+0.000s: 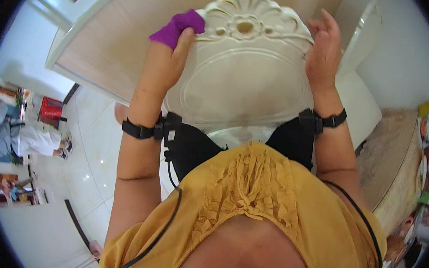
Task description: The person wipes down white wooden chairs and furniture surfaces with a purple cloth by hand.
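Note:
A cream chair back (249, 76) with a carved scalloped crest and a pierced flower stands right before me. My left hand (169, 55) holds a purple cloth (185, 24) against the left shoulder of the crest; the cloth covers most of its fingers. At the right edge of the chair back is my right hand (325, 52), with no object seen in it, its fingers raised and partly apart. Whether its palm touches the edge I cannot tell.
A pale table (104, 42) with a light rim lies beyond the chair. Another white chair (357, 96) stands at the right, near a brown mat (383, 147). Glossy floor tiles (93, 139) spread at the left, where a person (36, 139) stands far off near a red box (51, 108).

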The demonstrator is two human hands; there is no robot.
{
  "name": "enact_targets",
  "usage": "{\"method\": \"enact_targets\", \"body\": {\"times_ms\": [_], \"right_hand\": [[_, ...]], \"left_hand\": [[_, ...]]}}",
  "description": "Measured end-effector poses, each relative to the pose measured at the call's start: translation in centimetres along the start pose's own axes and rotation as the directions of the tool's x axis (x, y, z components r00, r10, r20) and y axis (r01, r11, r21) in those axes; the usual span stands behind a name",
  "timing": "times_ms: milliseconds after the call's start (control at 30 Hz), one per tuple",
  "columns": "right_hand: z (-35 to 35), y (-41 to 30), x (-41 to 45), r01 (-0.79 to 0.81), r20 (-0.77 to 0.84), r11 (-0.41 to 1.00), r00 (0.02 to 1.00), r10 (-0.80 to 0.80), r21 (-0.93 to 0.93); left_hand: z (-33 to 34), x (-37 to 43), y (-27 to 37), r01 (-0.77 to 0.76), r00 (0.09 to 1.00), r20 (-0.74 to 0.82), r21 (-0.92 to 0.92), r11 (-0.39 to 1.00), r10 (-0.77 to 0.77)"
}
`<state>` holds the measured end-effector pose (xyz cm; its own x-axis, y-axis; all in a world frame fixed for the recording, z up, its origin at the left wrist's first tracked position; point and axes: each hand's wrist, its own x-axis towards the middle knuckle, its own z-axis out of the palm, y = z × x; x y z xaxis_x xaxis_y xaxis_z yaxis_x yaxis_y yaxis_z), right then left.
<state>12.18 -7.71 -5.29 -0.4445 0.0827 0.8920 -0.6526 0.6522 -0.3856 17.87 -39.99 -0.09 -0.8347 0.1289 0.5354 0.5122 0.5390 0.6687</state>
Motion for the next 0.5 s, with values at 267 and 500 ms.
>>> {"method": "enact_targets", "body": {"times_ms": [267,500], "right_hand": [[-0.4,-1.3,-0.3,-0.036,-0.090,0.995,0.995,0.044,0.088],[-1.4,-2.2,-0.4,-0.050,-0.045,0.993,0.997,0.055,0.103]], "left_hand": [[3.3,-11.1,-7.3,-0.395,0.914,0.231,0.691,0.605,0.333],[8.1,-7.9,-7.6,-0.448,0.892,0.295,0.675,0.586,0.341]]}}
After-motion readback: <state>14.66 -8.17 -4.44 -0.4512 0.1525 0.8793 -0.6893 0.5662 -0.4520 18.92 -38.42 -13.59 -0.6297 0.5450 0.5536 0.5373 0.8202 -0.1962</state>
